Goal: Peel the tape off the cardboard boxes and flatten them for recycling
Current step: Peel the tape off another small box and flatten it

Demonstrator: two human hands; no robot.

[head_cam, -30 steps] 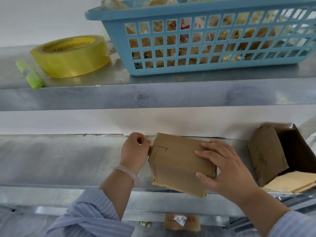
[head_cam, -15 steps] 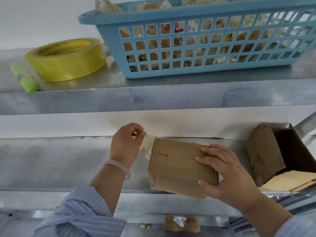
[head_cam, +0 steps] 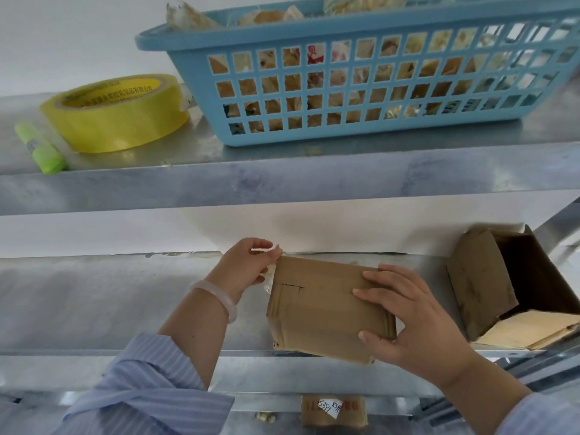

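A small brown cardboard box [head_cam: 320, 306] lies on the lower metal shelf [head_cam: 94, 302], its near edge over the shelf's front. My right hand [head_cam: 411, 324] grips the box's right end, fingers spread on top and thumb on the near side. My left hand [head_cam: 248, 265] is at the box's far left corner and pinches a strip of clear tape [head_cam: 270, 279] that runs down the box's left end. The tape's full length is hard to make out.
An open cardboard box [head_cam: 514, 287] lies on its side at the right of the lower shelf. On the upper shelf [head_cam: 282, 180] stand a blue plastic basket [head_cam: 361, 76] of wrappers, a yellow tape roll [head_cam: 116, 111] and a green highlighter [head_cam: 40, 149].
My left hand lifted away from the box's left end with the tape, then came back to the far left corner. My right hand keeps its grip on the box.
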